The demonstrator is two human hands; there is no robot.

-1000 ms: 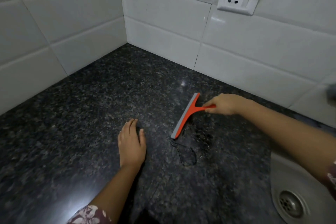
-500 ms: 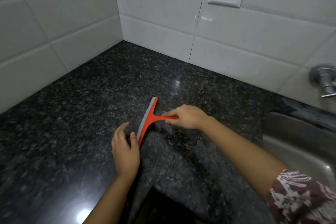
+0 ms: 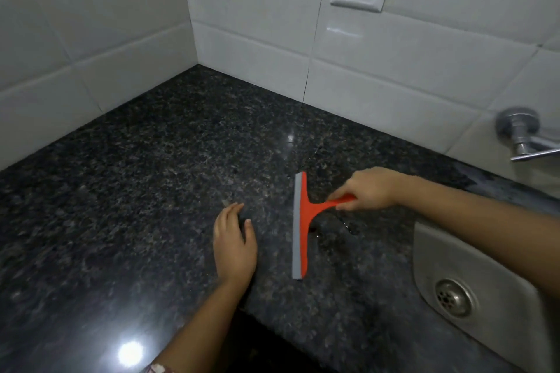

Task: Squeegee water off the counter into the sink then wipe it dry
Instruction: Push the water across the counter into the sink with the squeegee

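The right hand (image 3: 368, 191) gripped the handle of the orange squeegee (image 3: 300, 225), whose grey blade lay on the dark counter (image 3: 136, 191) between the sink (image 3: 472, 269) and the left hand (image 3: 233, 247), which rested flat and empty on the stone. A thin wet patch (image 3: 345, 225) sat just sinkward of the blade. If the blade tilted off the stone, the pull would likely leave streaks or push water over the front edge rather than into the basin.

squeegee (image 3: 301, 215): orange, grey blade | counter (image 3: 151, 191): black speckled | wall tiles (image 3: 394, 48): white
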